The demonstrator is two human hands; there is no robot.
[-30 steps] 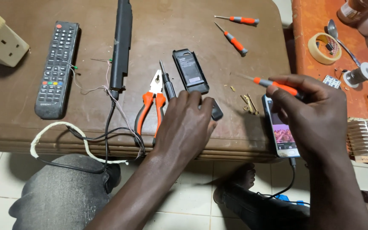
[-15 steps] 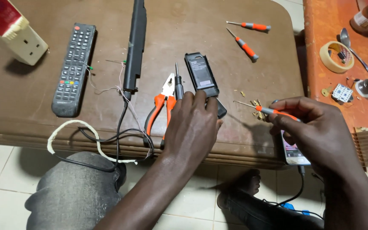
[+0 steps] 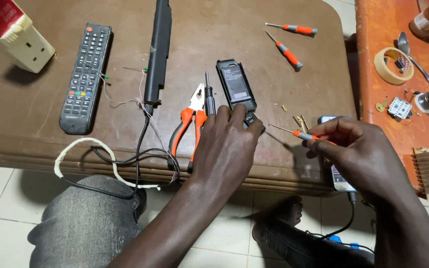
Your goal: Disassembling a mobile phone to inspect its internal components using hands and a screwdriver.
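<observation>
- The black phone [image 3: 237,92] is pinned at its lower end by the left hand [image 3: 227,144], fingers curled down on it, near the table's front edge [image 3: 125,161].
- A small screwdriver [image 3: 294,133] is pinched in the closed right hand [image 3: 358,154], tip pointing toward the phone.
- Pliers [image 3: 189,119] lie just left of the left hand; bare tabletop shows between the phone and two more screwdrivers [image 3: 286,49].

Both arms are bare, no sleeves, no watch or rings on the left hand [image 3: 227,144] or the right hand [image 3: 361,156]. Grey speckled denim trousers [image 3: 85,223] cover the legs (the fabric looks faded), with bare feet [image 3: 284,211] below.
</observation>
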